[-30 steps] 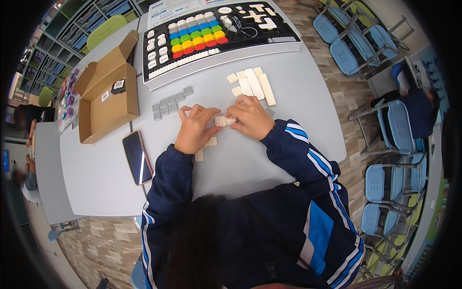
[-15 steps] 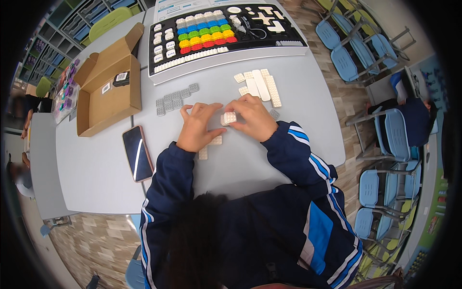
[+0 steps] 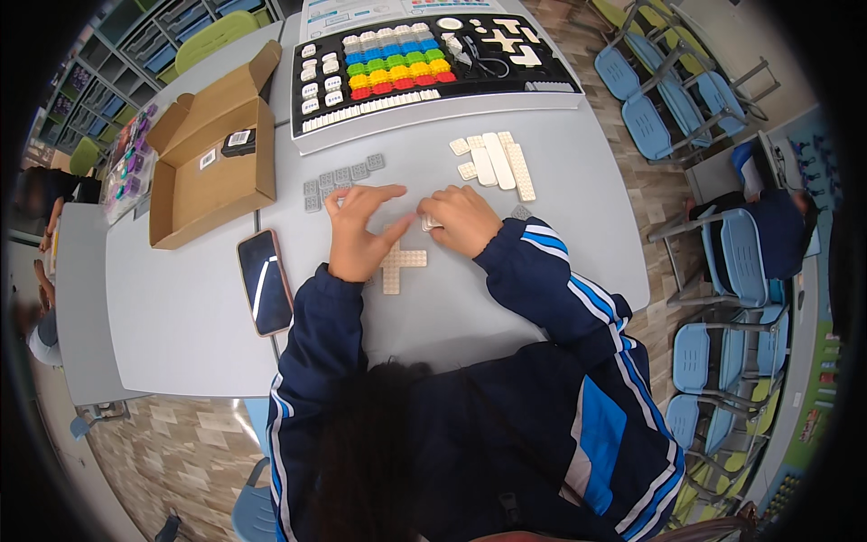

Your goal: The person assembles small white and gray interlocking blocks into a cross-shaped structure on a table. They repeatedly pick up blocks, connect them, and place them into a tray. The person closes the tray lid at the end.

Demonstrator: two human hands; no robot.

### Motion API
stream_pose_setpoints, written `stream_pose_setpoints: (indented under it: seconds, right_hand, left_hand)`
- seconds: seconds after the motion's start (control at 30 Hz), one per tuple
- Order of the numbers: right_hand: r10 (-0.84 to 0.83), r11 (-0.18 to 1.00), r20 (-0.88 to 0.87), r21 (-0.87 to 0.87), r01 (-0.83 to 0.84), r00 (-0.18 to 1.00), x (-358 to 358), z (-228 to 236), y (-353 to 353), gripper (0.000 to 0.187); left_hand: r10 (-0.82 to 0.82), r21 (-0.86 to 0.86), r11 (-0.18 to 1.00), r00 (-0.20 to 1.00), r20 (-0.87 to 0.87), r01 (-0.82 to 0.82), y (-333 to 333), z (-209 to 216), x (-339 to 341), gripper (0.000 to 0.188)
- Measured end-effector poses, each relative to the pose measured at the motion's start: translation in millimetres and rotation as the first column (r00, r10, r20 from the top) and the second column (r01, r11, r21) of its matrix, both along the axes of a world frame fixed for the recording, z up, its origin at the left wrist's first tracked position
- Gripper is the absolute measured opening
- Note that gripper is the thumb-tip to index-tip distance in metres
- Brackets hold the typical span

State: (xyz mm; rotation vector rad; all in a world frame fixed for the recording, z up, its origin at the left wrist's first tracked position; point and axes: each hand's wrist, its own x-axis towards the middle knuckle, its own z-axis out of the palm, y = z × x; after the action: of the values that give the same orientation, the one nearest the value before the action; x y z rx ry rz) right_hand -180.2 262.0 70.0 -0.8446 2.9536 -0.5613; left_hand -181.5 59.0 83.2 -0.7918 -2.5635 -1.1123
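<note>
My left hand is open over the table, thumb and forefinger spread wide with nothing between them. Close beside it, my right hand pinches a small white block, mostly covered by the fingers. Below my left hand lies a cross-shaped beige studded piece, its left part hidden by that hand. Beyond my left hand sit several grey studded bricks in rows. Past my right hand lie long and short cream plates. One dark grey brick rests by my right wrist.
A large kit tray with coloured pieces stands across the far side of the table. To the left are an open cardboard box and a phone. Blue chairs and a seated person are at the right.
My hands have drawn a little apart, the left moving left and uncovering more of the beige cross. The right fingers now cover more of the white block. The whole view has shifted slightly.
</note>
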Motion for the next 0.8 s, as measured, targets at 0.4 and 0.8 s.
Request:
stream_pose_setpoints:
  seconds: [0.4, 0.8]
  right_hand:
    - [0.169, 0.771, 0.272, -0.636, 0.045, 0.947, 16, 74, 12, 0.039]
    - [-0.108, 0.919, -0.375, -0.390, -0.051, 0.921, 40, 42, -14, 0.060]
  left_hand:
    - [-0.877, 0.861, 0.344, 0.198, 0.437, -0.375, 20, 3, 11, 0.047]
    - [-0.573, 0.806, 0.339, 0.573, 0.586, -0.485, 48, 2, 32, 0.040]
